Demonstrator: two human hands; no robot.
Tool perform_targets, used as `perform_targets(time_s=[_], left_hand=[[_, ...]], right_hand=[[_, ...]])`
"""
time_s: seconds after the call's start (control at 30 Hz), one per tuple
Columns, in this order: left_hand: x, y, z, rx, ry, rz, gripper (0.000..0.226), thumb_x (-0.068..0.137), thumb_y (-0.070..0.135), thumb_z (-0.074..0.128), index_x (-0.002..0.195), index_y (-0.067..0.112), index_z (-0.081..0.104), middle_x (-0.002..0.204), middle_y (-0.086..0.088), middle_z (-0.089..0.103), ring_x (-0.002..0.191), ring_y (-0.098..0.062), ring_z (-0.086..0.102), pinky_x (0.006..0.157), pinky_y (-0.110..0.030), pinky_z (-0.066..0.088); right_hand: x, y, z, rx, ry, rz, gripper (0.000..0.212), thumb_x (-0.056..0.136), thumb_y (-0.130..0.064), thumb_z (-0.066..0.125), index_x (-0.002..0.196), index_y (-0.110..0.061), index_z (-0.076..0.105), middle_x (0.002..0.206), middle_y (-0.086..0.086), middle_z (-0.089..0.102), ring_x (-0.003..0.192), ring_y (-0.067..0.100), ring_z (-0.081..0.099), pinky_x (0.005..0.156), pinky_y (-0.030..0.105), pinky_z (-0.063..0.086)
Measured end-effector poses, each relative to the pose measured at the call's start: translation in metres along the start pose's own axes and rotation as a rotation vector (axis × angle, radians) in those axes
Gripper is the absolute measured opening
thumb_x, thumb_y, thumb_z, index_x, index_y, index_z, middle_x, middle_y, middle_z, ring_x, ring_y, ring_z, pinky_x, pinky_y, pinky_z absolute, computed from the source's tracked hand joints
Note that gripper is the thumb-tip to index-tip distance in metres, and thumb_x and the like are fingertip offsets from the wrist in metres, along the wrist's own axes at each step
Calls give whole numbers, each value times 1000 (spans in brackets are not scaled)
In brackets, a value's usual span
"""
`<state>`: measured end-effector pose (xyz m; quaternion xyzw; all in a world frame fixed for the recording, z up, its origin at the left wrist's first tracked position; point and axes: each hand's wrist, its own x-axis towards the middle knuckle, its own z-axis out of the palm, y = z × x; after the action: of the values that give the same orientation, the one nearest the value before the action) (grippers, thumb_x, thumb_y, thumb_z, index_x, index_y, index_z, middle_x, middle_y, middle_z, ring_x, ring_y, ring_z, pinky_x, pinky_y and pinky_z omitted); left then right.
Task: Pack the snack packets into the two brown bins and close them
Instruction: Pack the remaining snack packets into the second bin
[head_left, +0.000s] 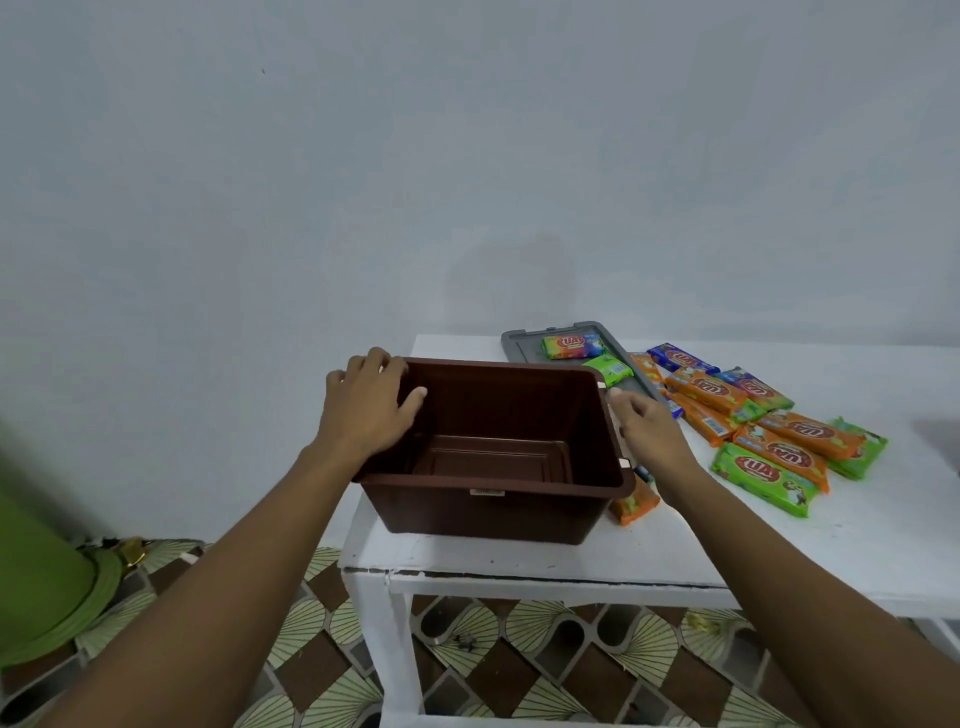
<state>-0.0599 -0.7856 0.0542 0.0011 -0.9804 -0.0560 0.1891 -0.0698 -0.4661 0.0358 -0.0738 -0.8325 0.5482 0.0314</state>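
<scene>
Brown bin (493, 499): empty, bench (519, 556) front-left corner.
Left grip (363, 410): clamped over left rim, thumb inside.
Right grip (647, 423): beside right rim; hold unclear.
Snack packets (769, 447): scattered right of bin.
Advice: settle bin flat before loading.

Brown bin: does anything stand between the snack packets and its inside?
Nothing visible does. The brown bin is open and empty; a grey lid lies behind. The left hand grips the left rim; the right hand is beside the right rim.
</scene>
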Motion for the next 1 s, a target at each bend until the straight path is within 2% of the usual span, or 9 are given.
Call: perform_targets(time_s=[0.1,0.2,0.3,0.37,0.43,0.6,0.73,0.87,1.0], left_hand=[[5,25,-5,-93,-16,127,43,96,48,45,124,18,55,130,-5,52,120,-25,47,101,-44,38],[7,68,-8,-213,-80,342,40,95,47,48,124,21,55,128,-1,52,120,-21,45,102,-42,38],[10,114,-8,-247,-106,510,39,95,44,52,125,20,56,130,-1,51,123,-19,41,103,-42,38],[13,149,-6,-265,-80,598,38,94,42,53,124,19,58,129,-1,52,122,-19,42,101,-42,38],[17,182,-3,-268,-58,672,38,93,42,53,123,18,59,127,-2,53,122,-20,44,99,-44,39],[15,269,16,-255,-129,766,37,95,38,51,126,18,57,129,-3,52,122,-22,44,100,-41,38],[2,331,51,-159,-425,719,39,98,34,49,135,20,48,144,-5,40,131,-25,37,104,-45,36],[-15,359,92,-131,-559,679,54,99,30,48,149,24,30,161,-2,16,145,-26,17,112,-49,28],[-35,367,133,-275,-569,632,58,98,42,48,151,32,26,163,8,9,148,-19,6,117,-45,19]], right_hand=[[3,17,-23,-43,56,-11,32,102,-37,41,109,-13,61,112,11,63,99,23,59,84,41,51],[11,55,-57,-476,78,-120,33,100,-28,48,126,-12,58,130,11,59,112,26,55,91,39,46],[9,100,-95,-931,43,22,57,97,-45,44,147,-21,33,157,7,29,142,29,27,108,55,30],[-1,130,-119,-1029,-8,91,66,97,-55,36,153,-26,16,163,-2,8,149,24,8,111,60,20],[-11,149,-132,-1039,5,-2,66,96,-57,36,153,-29,17,161,-6,13,147,21,12,109,56,25],[-14,161,-164,-968,-72,-275,54,90,-43,58,141,-34,44,150,-6,38,132,20,34,96,39,41],[-8,179,-193,-893,-41,-266,47,86,-36,66,131,-38,54,147,-5,42,128,25,40,95,42,39],[7,188,-222,-508,-3,-228,40,87,-9,62,125,-19,57,131,6,56,121,27,50,96,32,38],[34,200,-257,-677,140,-200,51,83,-7,57,133,-14,49,134,12,51,125,36,42,95,47,39]])
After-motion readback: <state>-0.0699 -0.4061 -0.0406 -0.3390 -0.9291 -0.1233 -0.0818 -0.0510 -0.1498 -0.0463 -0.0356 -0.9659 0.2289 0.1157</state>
